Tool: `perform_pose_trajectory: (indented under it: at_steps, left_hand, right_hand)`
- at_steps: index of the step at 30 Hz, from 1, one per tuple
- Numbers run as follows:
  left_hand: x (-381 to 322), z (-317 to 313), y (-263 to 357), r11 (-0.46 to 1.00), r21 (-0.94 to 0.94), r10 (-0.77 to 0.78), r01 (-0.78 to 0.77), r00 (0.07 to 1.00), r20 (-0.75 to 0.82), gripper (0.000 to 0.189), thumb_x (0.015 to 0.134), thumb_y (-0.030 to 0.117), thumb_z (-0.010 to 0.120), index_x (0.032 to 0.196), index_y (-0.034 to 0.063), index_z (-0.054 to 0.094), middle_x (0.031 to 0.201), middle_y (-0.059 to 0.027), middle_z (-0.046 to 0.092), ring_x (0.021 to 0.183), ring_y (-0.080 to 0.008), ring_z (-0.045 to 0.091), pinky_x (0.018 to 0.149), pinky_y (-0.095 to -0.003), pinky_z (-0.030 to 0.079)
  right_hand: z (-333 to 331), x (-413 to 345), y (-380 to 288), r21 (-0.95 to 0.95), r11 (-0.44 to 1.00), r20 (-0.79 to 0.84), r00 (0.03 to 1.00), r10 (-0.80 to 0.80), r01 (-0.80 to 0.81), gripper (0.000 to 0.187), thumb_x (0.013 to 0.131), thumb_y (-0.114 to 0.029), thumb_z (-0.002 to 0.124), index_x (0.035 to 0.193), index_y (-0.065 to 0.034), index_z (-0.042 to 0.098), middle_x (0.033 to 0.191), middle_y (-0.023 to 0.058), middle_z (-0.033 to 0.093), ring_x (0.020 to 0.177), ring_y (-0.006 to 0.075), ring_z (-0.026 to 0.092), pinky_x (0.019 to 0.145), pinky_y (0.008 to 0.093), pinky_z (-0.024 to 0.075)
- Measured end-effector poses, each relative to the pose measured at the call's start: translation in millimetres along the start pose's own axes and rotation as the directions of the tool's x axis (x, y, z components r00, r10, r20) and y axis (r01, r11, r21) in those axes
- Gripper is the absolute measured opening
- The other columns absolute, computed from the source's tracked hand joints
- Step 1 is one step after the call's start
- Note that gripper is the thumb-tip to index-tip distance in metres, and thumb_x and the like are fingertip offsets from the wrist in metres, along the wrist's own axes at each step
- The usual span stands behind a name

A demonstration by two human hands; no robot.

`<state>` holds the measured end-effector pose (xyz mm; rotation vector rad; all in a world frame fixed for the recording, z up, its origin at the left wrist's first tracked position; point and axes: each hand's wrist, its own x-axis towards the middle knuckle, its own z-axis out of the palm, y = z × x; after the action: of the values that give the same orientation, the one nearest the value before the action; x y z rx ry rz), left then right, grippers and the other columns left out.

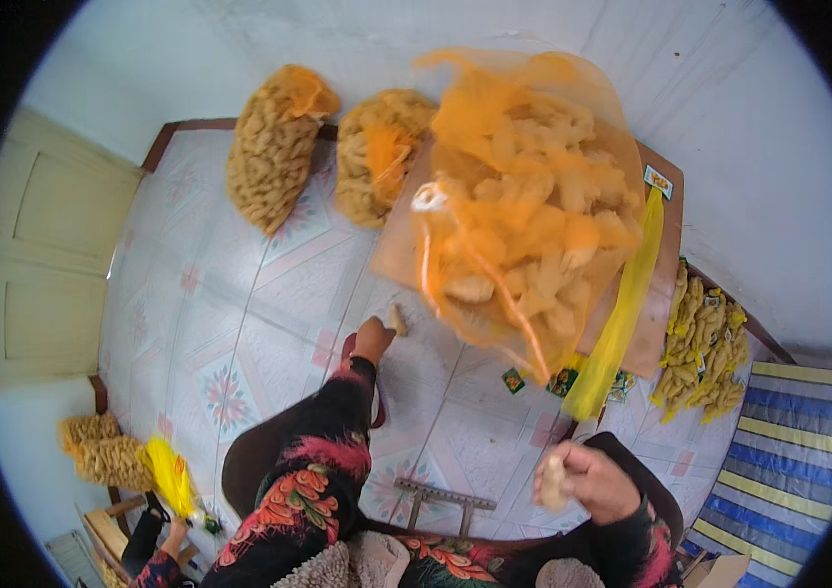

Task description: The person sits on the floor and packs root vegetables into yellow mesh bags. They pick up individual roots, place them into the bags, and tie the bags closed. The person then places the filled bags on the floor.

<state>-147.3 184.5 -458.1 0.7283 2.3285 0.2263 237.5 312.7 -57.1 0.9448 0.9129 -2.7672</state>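
My right hand point(585, 481) is shut on a pale tan, knobbly root-like piece point(554, 483), below the end of a yellow mesh sleeve point(625, 316). My left hand point(374, 338) reaches down over the tiled floor beside another tan piece point(397, 321); its fingertips are hidden, so its hold cannot be told. Before me, a large orange mesh bag point(533, 213) full of such pieces rests on a brown board point(397, 250). The yellow sleeve hangs over the board's right part, with a small printed card point(658, 182) at its upper end.
Two filled mesh sacks point(273, 147) point(379, 158) stand by the wall. Filled yellow net bags point(706, 338) lie right of the board, near a striped sheet point(791, 456). A metal frame point(445, 496) is close before me. Another person's hand point(178, 528) is at lower left, by yellow netting point(170, 474).
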Motion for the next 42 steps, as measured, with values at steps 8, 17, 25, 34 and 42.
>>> perform_pose_trajectory:
  at_steps: [8,17,25,34,42]
  left_hand:
    - [57.6,81.5,-2.5,0.992,-0.124,-0.032,0.016,0.990,-0.134,0.039,0.076,0.031,0.063,0.096,-0.0026,0.056,0.094,-0.0278,0.061,0.088,-0.0416,0.060,0.076,-0.0466,0.049]
    - [52.9,8.1,-24.8,0.941,0.290,0.122,-0.175,0.974,0.190,0.021,0.078,0.023,0.060,0.090,0.0059,0.059,0.081,-0.0220,0.062,0.077,-0.0376,0.062,0.068,-0.0455,0.050]
    - [-62.7,-261.4,73.4,0.268,-0.939,-0.218,-0.217,0.935,-0.278,0.012,0.077,0.014,0.064,0.080,0.0073,0.055,0.061,-0.0034,0.050,0.047,-0.0147,0.049,0.040,-0.0297,0.037]
    - [-265.2,-278.5,265.1,0.597,-0.402,0.601,-0.695,0.719,-0.349,0.014,0.080,0.014,0.065,0.090,0.0043,0.062,0.068,-0.0052,0.059,0.063,-0.0179,0.058,0.057,-0.0283,0.046]
    - [-229.4,-260.5,302.3,0.631,0.073,0.740,-0.772,0.571,-0.354,0.031,0.073,0.004,0.063,0.104,0.0075,0.061,0.091,-0.0131,0.062,0.082,-0.0355,0.060,0.067,-0.0395,0.049]
  right_hand:
    - [-7.6,9.4,-9.9,-0.065,0.998,-0.137,0.991,-0.003,-0.006,0.021,0.085,-0.012,0.063,0.100,-0.0033,0.052,0.093,0.0095,0.058,0.089,0.0196,0.057,0.079,0.0321,0.0443]
    - [4.1,5.0,-10.3,-0.128,0.991,-0.250,0.968,0.012,-0.046,0.019,0.088,-0.015,0.061,0.100,-0.0006,0.058,0.079,0.0014,0.059,0.075,0.0091,0.056,0.070,0.0238,0.0449]
    - [37.3,35.4,-37.8,-0.860,0.468,-0.227,0.666,-0.710,0.206,0.034,0.077,-0.024,0.073,0.100,-0.0025,0.060,0.082,0.0072,0.061,0.075,0.0179,0.059,0.067,0.0304,0.0475]
    - [31.7,112.3,-54.3,-0.978,-0.150,0.090,0.348,-0.933,-0.148,0.030,0.070,-0.021,0.075,0.091,-0.0075,0.059,0.089,0.0117,0.057,0.079,0.0305,0.058,0.066,0.0399,0.0464]
    - [28.3,82.8,-99.1,-0.762,0.470,-0.259,0.456,-0.852,0.446,0.012,0.076,-0.013,0.066,0.081,-0.0038,0.059,0.080,0.0116,0.057,0.076,0.0291,0.057,0.066,0.0367,0.0462]
